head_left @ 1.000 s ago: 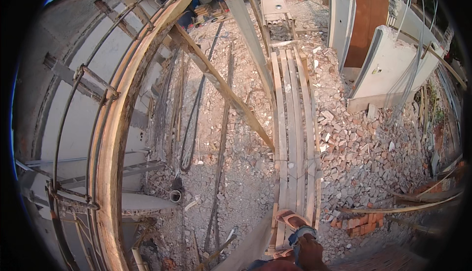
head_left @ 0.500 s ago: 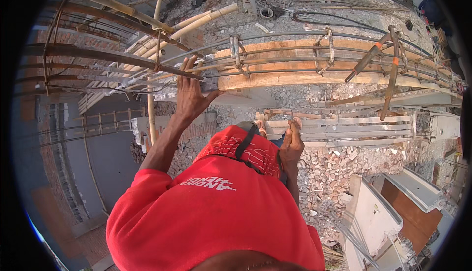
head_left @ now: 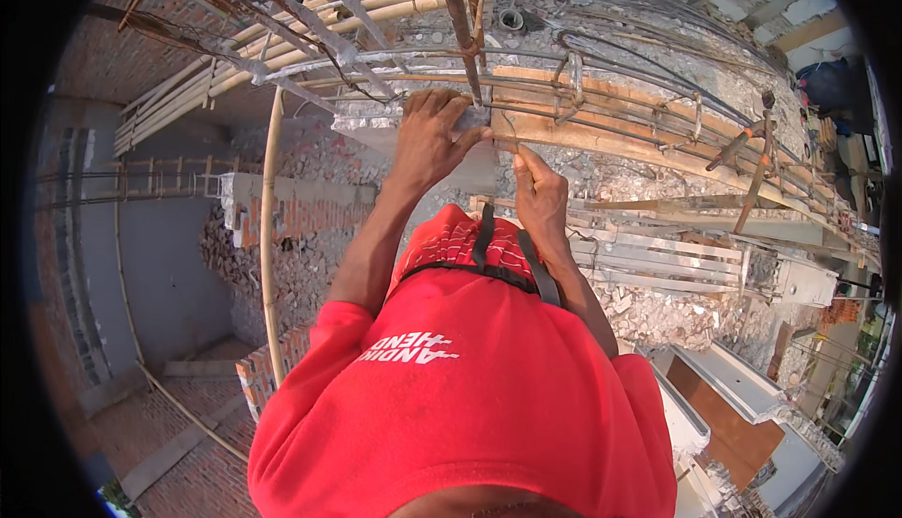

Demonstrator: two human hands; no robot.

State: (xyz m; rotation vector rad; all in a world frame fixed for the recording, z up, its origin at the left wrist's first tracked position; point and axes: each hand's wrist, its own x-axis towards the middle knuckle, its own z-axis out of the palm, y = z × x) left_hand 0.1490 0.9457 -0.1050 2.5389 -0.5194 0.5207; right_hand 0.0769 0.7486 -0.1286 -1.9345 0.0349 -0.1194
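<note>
Rests the left hand [head_left: 427,147], open with the thumb spread away from the fingers, on the pale concrete beam end [head_left: 369,123] at the left end of the wooden board [head_left: 554,133]. With the right hand [head_left: 541,191], just below that same end, pinches between thumb and fingertips what looks like a thin wire [head_left: 505,143], too fine to make out surely. Has a dark bar [head_left: 458,30] above the board's left end, an orange-banded tool [head_left: 754,189] toward its right end, slatted planks [head_left: 658,257] below. Wears a red sweatshirt [head_left: 470,386].
</note>
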